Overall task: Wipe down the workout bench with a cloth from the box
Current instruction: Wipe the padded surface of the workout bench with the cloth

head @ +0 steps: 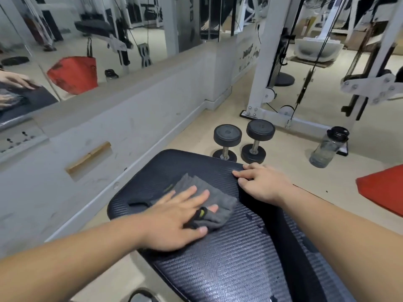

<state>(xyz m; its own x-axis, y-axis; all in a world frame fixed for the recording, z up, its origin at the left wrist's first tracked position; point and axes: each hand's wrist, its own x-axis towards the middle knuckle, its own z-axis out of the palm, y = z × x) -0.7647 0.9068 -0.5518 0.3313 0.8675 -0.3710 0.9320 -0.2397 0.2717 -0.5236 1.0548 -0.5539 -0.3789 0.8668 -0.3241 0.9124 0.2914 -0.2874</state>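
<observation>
The workout bench (229, 258) has a dark ribbed pad that runs from the bottom of the view to its rounded far end. A grey cloth (220, 205) with a black and yellow tag lies on the pad near that end. My left hand (174, 221) presses flat on the cloth, fingers spread, one fingertip poking through the tag loop. My right hand (263, 184) rests on the pad's right edge, fingers curled over it. No box is in view.
Two black dumbbells (242, 142) stand on the floor just beyond the bench end. A clear water bottle (329, 147) is to their right. A red bag (383, 190) lies at the right edge. A low grey wall with mirrors runs along the left; a white cable machine (263, 68) stands behind.
</observation>
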